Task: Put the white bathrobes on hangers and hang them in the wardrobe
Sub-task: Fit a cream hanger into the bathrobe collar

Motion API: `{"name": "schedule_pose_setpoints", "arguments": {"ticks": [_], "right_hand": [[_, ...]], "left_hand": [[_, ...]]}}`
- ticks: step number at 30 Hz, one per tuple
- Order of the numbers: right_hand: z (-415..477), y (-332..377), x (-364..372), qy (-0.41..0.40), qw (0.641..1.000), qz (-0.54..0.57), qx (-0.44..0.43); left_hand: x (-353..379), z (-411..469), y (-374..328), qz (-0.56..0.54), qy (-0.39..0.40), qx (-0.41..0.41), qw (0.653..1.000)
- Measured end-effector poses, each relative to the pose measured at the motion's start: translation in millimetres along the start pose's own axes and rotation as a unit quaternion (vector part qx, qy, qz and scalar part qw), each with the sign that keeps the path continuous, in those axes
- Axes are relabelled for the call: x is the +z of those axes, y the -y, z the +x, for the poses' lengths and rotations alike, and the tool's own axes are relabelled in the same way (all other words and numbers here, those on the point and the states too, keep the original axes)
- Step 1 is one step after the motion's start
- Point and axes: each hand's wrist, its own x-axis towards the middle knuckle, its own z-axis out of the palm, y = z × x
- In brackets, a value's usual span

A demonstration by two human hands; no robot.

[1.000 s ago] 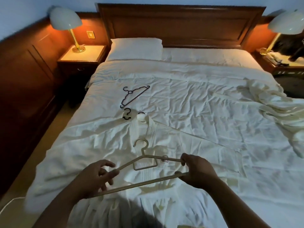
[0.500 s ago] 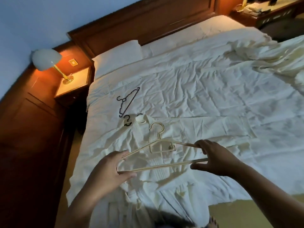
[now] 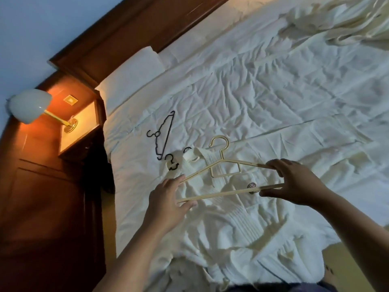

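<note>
holding cream hanger (image 3: 221, 194) | hook points toward headboard (image 3: 136, 32) | bar left-right

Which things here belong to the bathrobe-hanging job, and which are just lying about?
For the job: cream hanger, gripped at its ends by the left hand and right hand; white bathrobe spread beneath it; black hanger lying on the bed; crumpled cream cloth at far right, possibly a second robe.

Just lying about: lamp; nightstand; pillow; headboard.
</note>
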Motion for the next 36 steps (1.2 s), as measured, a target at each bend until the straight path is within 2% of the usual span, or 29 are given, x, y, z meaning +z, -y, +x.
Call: {"name": "schedule_pose_setpoints", "arguments": {"ticks": [5, 9, 14, 16, 19, 25, 29, 33, 36], "right_hand": [[23, 17, 36, -0.018, 0.996, -0.063, 0.060], [50, 7, 51, -0.015, 0.986, -0.116, 0.117], [105, -17, 51, 0.014, 0.970, -0.174, 0.170], [134, -25, 51, 0.032, 0.965, -0.206, 0.158], [175, -37, 50, 0.055, 0.959, -0.249, 0.127], [247, -55, 52, 0.100, 0.956, -0.266, 0.068], [289, -57, 63, 0.142, 0.955, -0.258, 0.029], [318, -29, 106, 0.242, 0.950, -0.197, 0.004], [319, 6, 162, 0.338, 0.929, -0.145, -0.032]], "left_hand": [[36, 36, 57, -0.013, 0.021, -0.034, 0.999], [73, 62, 94, -0.119, 0.115, -0.130, 0.978], [114, 102, 122, -0.074, 0.224, -0.136, 0.962], [128, 123, 127, -0.072, 0.269, -0.113, 0.954], [148, 165, 134, -0.007, 0.324, -0.052, 0.945], [166, 257, 158, 0.163, 0.332, 0.011, 0.929], [160, 298, 178, 0.205, 0.348, 0.023, 0.915], [161, 311, 193, 0.079, 0.338, -0.018, 0.938], [170, 297, 200, 0.023, 0.309, -0.026, 0.950]]}}
